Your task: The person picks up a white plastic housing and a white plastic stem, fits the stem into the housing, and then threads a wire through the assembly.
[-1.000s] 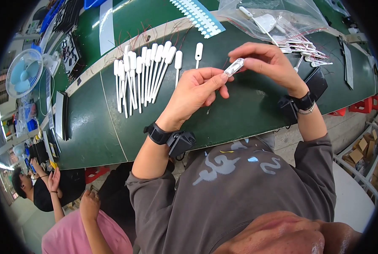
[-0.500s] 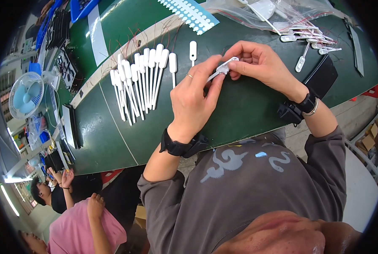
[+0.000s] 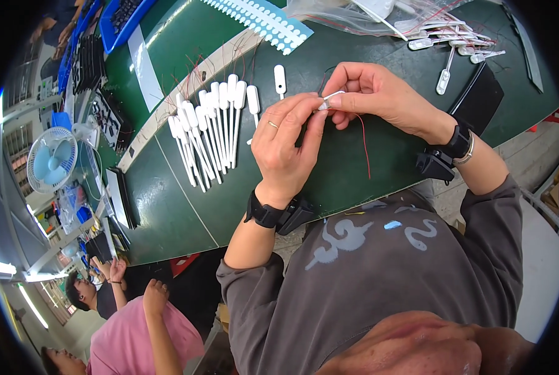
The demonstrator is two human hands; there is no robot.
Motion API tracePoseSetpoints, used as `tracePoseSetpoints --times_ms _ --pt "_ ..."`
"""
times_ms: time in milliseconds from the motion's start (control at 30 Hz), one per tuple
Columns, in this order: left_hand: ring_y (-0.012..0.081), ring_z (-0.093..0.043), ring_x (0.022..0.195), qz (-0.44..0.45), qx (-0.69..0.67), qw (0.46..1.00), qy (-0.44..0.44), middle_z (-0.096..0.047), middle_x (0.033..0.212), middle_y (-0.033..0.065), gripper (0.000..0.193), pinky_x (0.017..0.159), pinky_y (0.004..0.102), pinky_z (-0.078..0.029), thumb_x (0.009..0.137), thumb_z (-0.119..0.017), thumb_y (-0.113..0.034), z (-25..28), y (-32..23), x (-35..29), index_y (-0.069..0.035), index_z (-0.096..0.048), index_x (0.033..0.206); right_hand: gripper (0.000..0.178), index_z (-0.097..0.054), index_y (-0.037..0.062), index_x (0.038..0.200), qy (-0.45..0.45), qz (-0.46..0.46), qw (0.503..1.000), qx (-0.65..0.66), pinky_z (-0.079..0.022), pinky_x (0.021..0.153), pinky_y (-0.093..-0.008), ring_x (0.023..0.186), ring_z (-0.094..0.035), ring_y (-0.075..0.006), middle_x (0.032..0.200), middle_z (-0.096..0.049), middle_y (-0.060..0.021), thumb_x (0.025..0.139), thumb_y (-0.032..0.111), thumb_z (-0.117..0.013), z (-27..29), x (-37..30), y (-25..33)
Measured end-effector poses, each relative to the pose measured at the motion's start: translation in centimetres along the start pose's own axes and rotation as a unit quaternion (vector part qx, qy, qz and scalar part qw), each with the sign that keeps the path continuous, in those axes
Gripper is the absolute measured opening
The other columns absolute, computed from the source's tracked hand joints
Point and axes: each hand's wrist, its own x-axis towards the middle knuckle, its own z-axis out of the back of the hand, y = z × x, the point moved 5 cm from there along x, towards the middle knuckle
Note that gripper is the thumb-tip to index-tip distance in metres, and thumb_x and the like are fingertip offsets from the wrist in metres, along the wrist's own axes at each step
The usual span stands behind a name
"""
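Note:
Over the green table (image 3: 167,215), my left hand (image 3: 286,140) and my right hand (image 3: 379,97) meet fingertip to fingertip. Between them they pinch a small white plastic stick piece (image 3: 334,98), mostly covered by the fingers. A thin red wire (image 3: 365,147) hangs from it under my right hand. Left of my left hand, several white paddle-headed sticks (image 3: 220,103) lie side by side, with fine wires at their heads. Just beyond my fingers lies one white stick with a hole in its head (image 3: 280,78).
A blue sheet with white round tabs (image 3: 270,25) and a clear plastic bag (image 3: 329,15) lie at the far side. Farther right are a pile of wired white sticks (image 3: 458,40) and a flat black object (image 3: 479,100). A fan (image 3: 52,159) and co-workers (image 3: 145,331) are at left.
My fingers have closed further over the white stick piece, which has turned and shows less. The red wire now hangs below my right hand. The whole view has shifted slightly.

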Motion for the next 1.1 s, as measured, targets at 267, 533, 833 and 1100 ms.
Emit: tracePoseSetpoints --times_ms 267,533,833,1100 --pt "0.0257 -0.068 0.086 0.029 -0.027 0.999 0.001 -0.072 0.097 0.0077 0.021 0.081 0.0358 -0.054 0.079 -0.077 0.0 0.1 0.1 -0.2 -0.003 -0.071 0.099 0.019 -0.06 0.0029 0.105 0.028 0.008 1.0 0.01 -0.054 0.074 -0.0209 0.079 -0.065 -0.0077 0.092 -0.066 -0.0022 0.097 0.019 -0.065 0.0 0.0 -0.1" --pt "0.0256 -0.068 0.09 0.005 -0.013 1.0 -0.009 -0.072 0.099 0.0081 0.019 0.087 0.0394 -0.052 0.08 -0.076 0.0 0.0 0.0 0.0 -0.003 -0.071 0.098 0.019 -0.06 0.0026 0.105 0.039 0.026 0.998 0.034 -0.053 0.074 -0.021 0.08 -0.064 -0.0075 0.094 -0.066 -0.0025 0.097 0.02 -0.065 0.0 0.3 -0.6" --pt "0.0253 -0.068 0.092 0.006 0.029 1.0 -0.007 -0.073 0.097 0.008 0.02 0.087 0.0378 -0.053 0.079 -0.077 0.0 0.5 -0.6 0.8 -0.004 -0.071 0.097 0.023 -0.06 0.0018 0.11 0.01 0.06 0.998 -0.024 -0.053 0.076 -0.0213 0.081 -0.064 -0.0073 0.095 -0.066 -0.0021 0.1 0.022 -0.06 -0.1 0.0 0.1" --pt "0.0251 -0.069 0.091 0.092 -0.04 0.995 0.027 -0.073 0.096 0.009 0.018 0.08 0.0324 -0.054 0.079 -0.076 0.002 0.2 0.6 0.2 -0.002 -0.071 0.096 0.025 -0.062 0.0014 0.112 -0.015 0.034 0.999 -0.031 -0.053 0.074 -0.0212 0.081 -0.064 -0.0067 0.094 -0.066 -0.0013 0.101 0.024 -0.058 0.5 0.3 -0.9"
